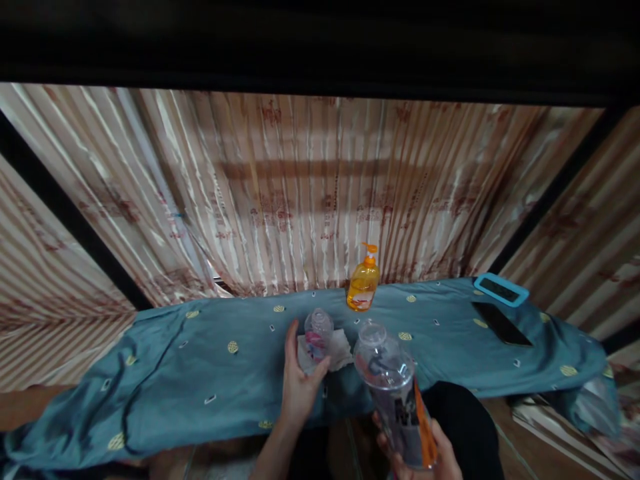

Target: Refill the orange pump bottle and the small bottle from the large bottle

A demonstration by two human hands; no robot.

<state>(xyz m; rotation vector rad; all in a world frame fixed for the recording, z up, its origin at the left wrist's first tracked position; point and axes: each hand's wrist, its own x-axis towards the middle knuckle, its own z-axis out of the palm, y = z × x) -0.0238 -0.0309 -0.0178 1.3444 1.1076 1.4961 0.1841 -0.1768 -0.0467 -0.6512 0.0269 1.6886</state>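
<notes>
A small clear plastic bottle [319, 328] with a pink and blue label stands uncapped on a folded white tissue [341, 349]. My left hand [299, 381] is beside it, thumb and index finger spread around its near left side, with a gap showing between the index finger and the bottle. In my right hand [415, 453] is a larger clear plastic bottle [395, 393] with a grey and orange label, held near its base. Its neck is uncapped and tilts away from me, slightly left. Some right-hand fingers are hidden behind this bottle.
An orange pump bottle [363, 287] stands at the back of the teal cloth-covered surface [200, 373]. To the right lie a black phone [501, 323] and a blue-framed device [501, 289]. Striped curtains [300, 200] hang behind, and a dark beam [320, 53] crosses overhead.
</notes>
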